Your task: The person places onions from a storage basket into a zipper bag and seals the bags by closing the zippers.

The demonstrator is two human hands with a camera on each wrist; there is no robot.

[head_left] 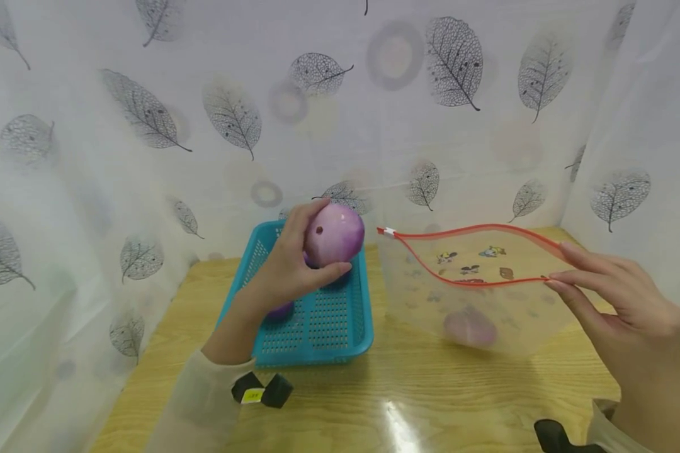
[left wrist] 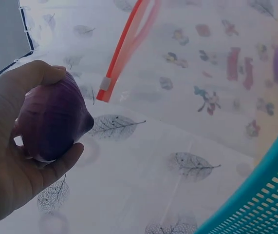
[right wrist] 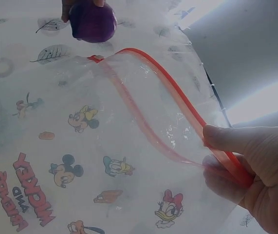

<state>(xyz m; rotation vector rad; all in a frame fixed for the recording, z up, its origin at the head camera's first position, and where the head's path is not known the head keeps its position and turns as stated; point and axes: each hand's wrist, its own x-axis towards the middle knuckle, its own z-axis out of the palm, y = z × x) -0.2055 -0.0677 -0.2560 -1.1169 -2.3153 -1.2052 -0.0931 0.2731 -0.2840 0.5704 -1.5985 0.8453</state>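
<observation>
A shiny purple onion (head_left: 342,234), with a pointed tip in the left wrist view, is held between the fingers and thumb of my left hand (head_left: 286,264). It is raised over the teal plastic basket (head_left: 311,360). My right hand (head_left: 629,308) pinches one end of the red-edged opening of a clear zip bag (head_left: 413,302), and the two edges stand apart. Cartoon figures are printed on the bag. Low inside it lies another purple onion (head_left: 470,327), seen through the plastic. The white slider (head_left: 389,232) sits at the bag's left corner.
More purple onions (head_left: 280,313) lie in the basket, partly hidden by my left hand and arm. Under the basket and bag is a light wooden table (head_left: 430,402). A white sheet with leaf prints (head_left: 345,126) hangs behind and at both sides.
</observation>
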